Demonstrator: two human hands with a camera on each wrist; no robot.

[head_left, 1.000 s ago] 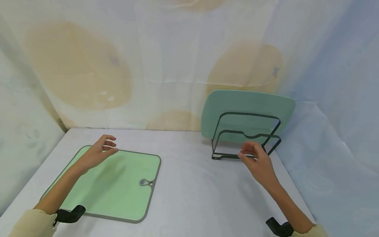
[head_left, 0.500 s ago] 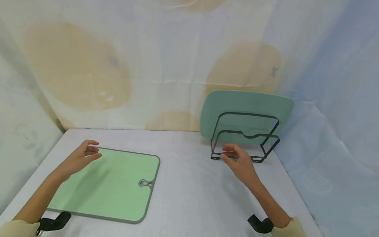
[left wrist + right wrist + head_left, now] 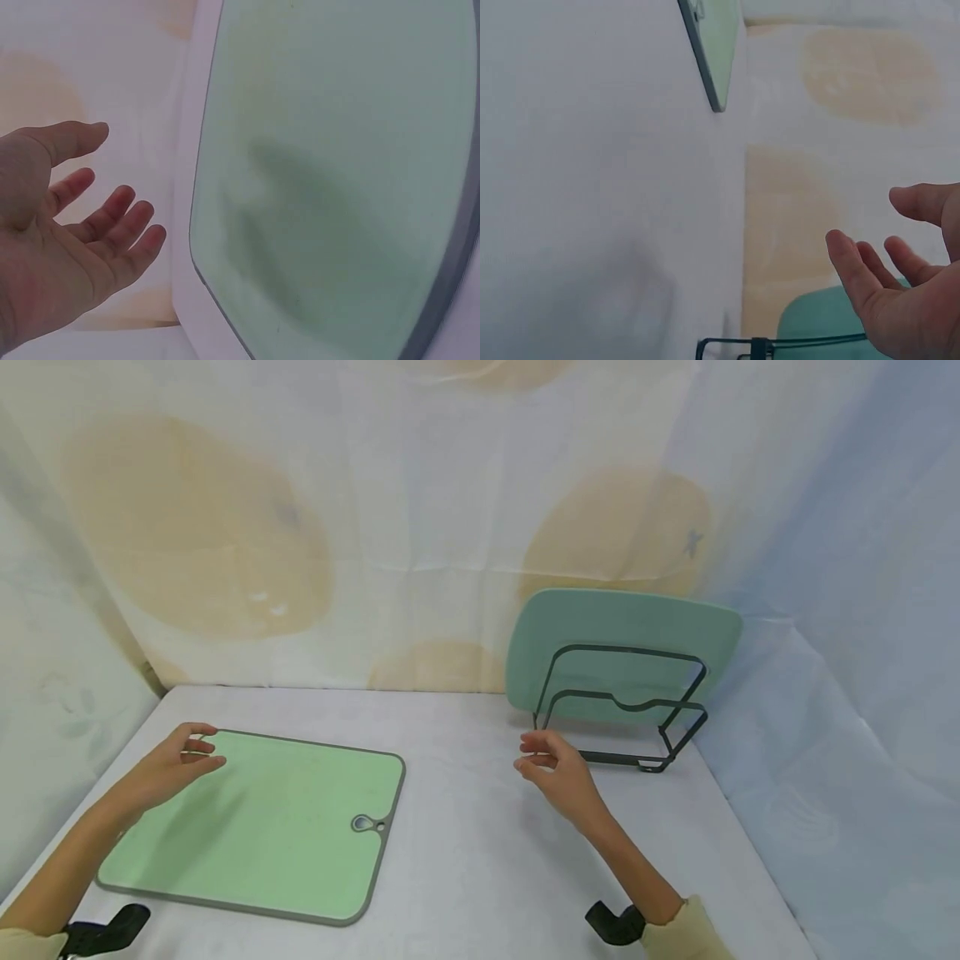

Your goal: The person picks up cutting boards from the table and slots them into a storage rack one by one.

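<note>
The left hand (image 3: 168, 768) hovers with fingers loosely spread at the far left corner of the light green cutting board (image 3: 262, 827), which lies flat on the table (image 3: 465, 860); it grips nothing. The right hand (image 3: 558, 772), relaxed and empty, hangs just left of the black wire rack (image 3: 622, 710) bearing a teal board (image 3: 622, 622). The left wrist view alone shows the bare palm (image 3: 52, 262) clear of the board's edge

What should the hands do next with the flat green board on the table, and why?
Probably the left hand should lower a little and take hold of the light green board at its far left corner. That hand hovers open right over that corner, holding nothing, and the board lies flat on the table. The right hand is also open, between the board and the wire rack, so it could help lift.
</note>
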